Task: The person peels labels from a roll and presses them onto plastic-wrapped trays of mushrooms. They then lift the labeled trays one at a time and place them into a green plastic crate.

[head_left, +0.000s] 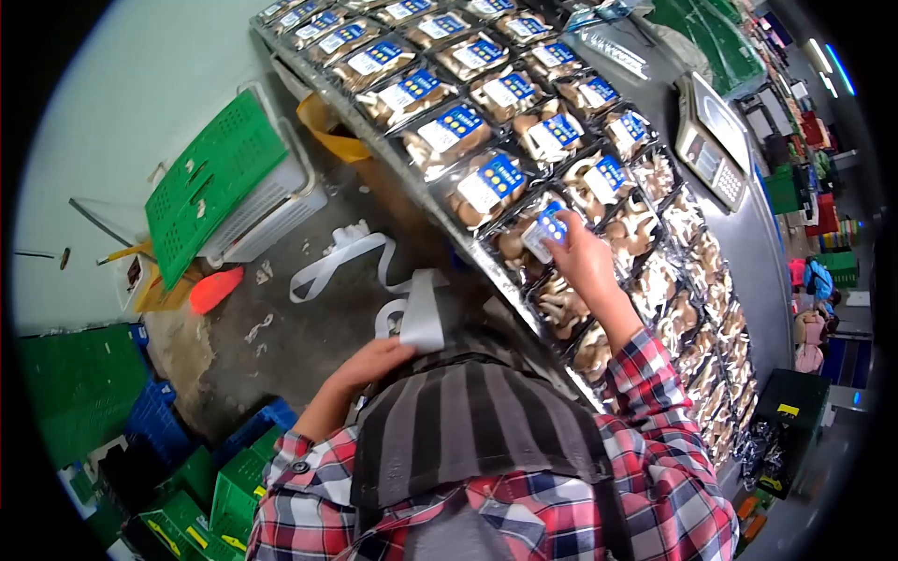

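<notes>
Rows of wrapped mushroom packs lie on a metal table [426,198]. Those toward the far end carry blue and white labels, such as the labelled pack [486,190]; the nearer packs, like the unlabelled pack [563,307], have none. My right hand [585,260] is over the table, its fingers closed on a blue and white label [544,230] at the surface of a pack. Low on the left, in front of my apron, my left hand [374,360] grips a white label strip [423,313], whose loops hang down toward the floor.
A digital scale [713,140] stands at the table's right side. On the left are a white crate [271,210] with a green lid [213,182] and an orange-red object [216,291]. Green crates [238,496] stand at the lower left, and a dark green crate [790,411] at the right.
</notes>
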Demonstrator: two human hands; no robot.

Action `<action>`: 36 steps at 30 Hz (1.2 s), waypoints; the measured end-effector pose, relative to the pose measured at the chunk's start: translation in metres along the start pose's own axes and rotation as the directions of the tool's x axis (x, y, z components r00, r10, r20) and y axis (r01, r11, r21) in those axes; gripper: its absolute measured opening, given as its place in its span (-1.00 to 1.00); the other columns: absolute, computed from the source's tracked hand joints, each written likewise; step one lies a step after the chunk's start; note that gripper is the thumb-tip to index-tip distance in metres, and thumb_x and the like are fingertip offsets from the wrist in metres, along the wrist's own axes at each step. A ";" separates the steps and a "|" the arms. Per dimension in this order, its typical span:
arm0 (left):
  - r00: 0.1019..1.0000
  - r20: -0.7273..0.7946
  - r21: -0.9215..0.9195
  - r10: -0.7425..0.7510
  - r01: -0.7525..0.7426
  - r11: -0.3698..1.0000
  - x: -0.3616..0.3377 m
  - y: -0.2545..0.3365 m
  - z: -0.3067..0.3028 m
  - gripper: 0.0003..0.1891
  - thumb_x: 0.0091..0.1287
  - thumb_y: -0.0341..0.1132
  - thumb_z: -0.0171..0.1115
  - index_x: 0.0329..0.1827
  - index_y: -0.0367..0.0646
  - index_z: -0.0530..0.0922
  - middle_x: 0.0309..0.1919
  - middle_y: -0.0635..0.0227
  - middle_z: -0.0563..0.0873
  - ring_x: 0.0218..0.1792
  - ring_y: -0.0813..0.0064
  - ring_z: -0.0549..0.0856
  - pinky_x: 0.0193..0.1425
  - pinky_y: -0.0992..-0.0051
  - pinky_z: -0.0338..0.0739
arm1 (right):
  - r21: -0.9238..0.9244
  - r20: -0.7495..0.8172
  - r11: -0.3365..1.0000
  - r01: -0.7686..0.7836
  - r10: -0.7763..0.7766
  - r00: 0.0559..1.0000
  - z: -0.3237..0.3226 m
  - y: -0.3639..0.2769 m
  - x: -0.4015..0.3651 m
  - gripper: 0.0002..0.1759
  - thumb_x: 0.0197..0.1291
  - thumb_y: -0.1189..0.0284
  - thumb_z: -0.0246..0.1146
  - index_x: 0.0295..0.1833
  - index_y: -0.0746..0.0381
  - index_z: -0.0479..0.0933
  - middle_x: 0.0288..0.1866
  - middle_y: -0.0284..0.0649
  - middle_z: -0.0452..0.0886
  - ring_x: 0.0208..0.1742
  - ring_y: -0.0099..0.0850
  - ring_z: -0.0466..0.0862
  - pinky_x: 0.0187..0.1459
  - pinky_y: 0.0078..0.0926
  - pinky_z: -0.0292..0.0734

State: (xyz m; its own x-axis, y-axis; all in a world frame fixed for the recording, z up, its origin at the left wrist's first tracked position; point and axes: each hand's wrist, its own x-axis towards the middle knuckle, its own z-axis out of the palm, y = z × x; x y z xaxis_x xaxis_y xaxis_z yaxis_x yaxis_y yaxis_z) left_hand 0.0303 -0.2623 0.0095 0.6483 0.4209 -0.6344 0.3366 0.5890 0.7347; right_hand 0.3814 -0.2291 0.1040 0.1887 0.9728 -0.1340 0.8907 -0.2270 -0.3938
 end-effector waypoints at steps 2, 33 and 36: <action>0.987 -0.157 -0.049 0.021 -0.029 0.998 0.011 -0.001 0.001 -0.69 0.34 -0.18 0.09 -0.10 -0.26 0.58 -0.27 0.48 0.63 -0.24 0.65 0.53 -0.09 0.61 0.40 | 0.111 0.191 0.973 0.203 -0.222 0.956 0.007 -0.037 -0.027 -0.64 0.09 0.29 0.22 -0.01 0.15 0.40 -0.28 -0.09 0.60 -0.28 -0.07 0.61 -0.28 -0.22 0.51; 0.917 0.394 -0.066 -0.053 0.085 0.994 -0.002 0.061 0.032 -0.55 0.32 -0.20 0.10 0.17 -0.32 0.41 0.02 0.28 0.56 0.02 0.50 0.52 0.18 0.51 0.34 | 0.016 -0.085 0.974 -0.226 0.227 0.970 0.021 0.099 -0.059 -0.57 0.01 0.18 0.34 -0.09 0.18 0.41 -0.40 -0.08 0.60 -0.32 -0.11 0.61 -0.29 -0.26 0.47; 0.933 0.359 0.093 -0.020 -0.015 0.996 0.007 0.047 0.024 -0.58 0.33 -0.21 0.10 0.17 -0.26 0.42 0.00 0.34 0.56 -0.01 0.56 0.51 0.16 0.55 0.34 | -0.050 -0.112 0.938 -0.342 0.335 0.936 0.008 0.074 -0.071 -0.34 -0.01 0.11 0.33 0.14 0.16 0.25 -0.40 -0.08 0.63 -0.31 -0.06 0.63 -0.28 -0.21 0.49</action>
State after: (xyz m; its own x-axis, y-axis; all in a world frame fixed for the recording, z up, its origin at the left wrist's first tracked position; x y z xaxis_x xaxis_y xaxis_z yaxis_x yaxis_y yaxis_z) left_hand 0.0671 -0.2487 0.0453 0.8437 0.1331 -0.5201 0.3892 0.5157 0.7633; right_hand 0.4310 -0.3152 0.0771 0.5212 0.8391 -0.1558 0.7918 -0.5436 -0.2786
